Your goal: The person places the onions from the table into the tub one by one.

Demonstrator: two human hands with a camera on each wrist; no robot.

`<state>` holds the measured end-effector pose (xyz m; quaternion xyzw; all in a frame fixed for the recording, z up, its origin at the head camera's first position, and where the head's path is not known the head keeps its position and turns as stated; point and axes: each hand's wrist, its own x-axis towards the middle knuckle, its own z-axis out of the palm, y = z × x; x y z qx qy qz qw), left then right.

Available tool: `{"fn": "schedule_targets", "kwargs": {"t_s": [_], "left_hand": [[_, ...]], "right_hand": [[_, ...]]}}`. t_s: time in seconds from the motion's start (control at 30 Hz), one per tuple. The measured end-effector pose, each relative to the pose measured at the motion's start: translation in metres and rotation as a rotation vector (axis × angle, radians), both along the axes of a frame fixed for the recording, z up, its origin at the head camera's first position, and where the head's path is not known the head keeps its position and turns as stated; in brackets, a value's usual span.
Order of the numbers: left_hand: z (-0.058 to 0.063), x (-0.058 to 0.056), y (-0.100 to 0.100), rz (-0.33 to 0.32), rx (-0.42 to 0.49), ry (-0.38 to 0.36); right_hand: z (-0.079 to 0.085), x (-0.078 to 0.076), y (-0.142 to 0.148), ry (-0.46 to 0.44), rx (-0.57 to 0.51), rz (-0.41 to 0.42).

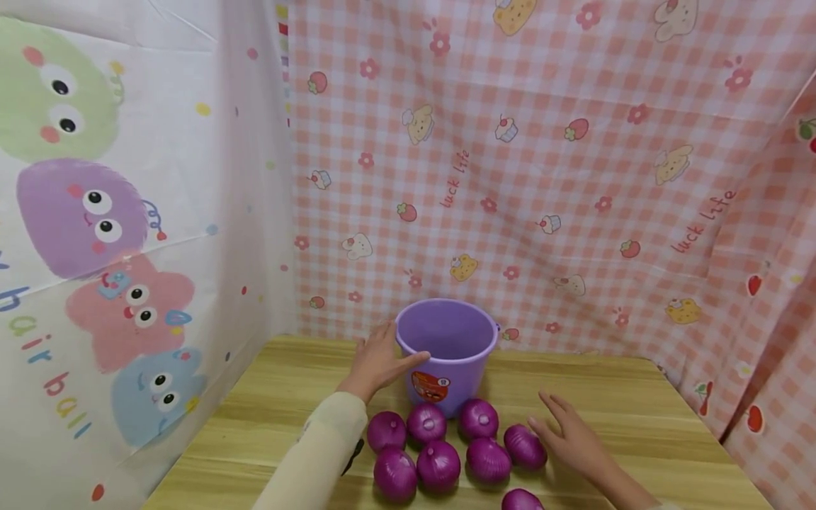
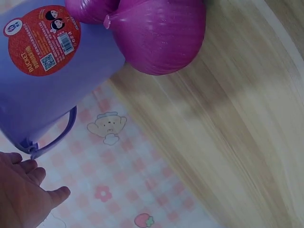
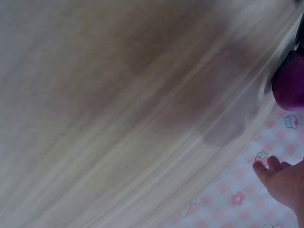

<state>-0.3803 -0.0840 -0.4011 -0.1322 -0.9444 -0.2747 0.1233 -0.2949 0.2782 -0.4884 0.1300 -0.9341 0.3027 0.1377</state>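
Observation:
A purple bucket (image 1: pixel 454 382) stands upright toward the back of the wooden table. Against the left of its rim lies my left hand (image 1: pixel 380 361), its thumb stretched across the front just below the edge. In the left wrist view that hand (image 2: pixel 23 194) is beside the rim and the handle (image 2: pixel 64 137), fingers loose and thumb apart. Several purple onions (image 1: pixel 438 465) sit in front of the bucket. To the right of the rightmost onion (image 1: pixel 525 447) my right hand (image 1: pixel 574 435) has its fingers extended and holds nothing. The bucket's inside bottom is hidden.
One more onion (image 1: pixel 523 500) is cut off at the frame's lower edge. The wooden table (image 1: pixel 574 375) ends at a pink checked cloth (image 1: pixel 542 163) behind and on the right. A white printed cloth (image 1: pixel 248 212) hangs on the left.

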Motion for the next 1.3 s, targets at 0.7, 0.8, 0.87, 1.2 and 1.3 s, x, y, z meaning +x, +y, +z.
{"fn": "schedule_targets", "kwargs": {"t_s": [0.7,0.8,0.87,1.2,1.3], "left_hand": [[0.003,0.001,0.004,-0.006,-0.014,-0.032],[0.003,0.000,0.004,0.000,-0.035,-0.038],[0.003,-0.001,0.004,0.000,-0.041,-0.039],[0.004,0.000,0.005,-0.004,-0.015,-0.045],[0.005,0.001,0.005,-0.007,-0.006,-0.045]], "right_hand": [[-0.015,0.009,0.002,-0.278,-0.226,0.166],[-0.017,0.008,0.003,-0.290,-0.217,0.201],[-0.019,0.007,0.003,-0.302,-0.223,0.212],[-0.020,0.006,0.000,-0.349,-0.255,0.186],[-0.018,0.006,0.000,-0.359,-0.265,0.191]]}}
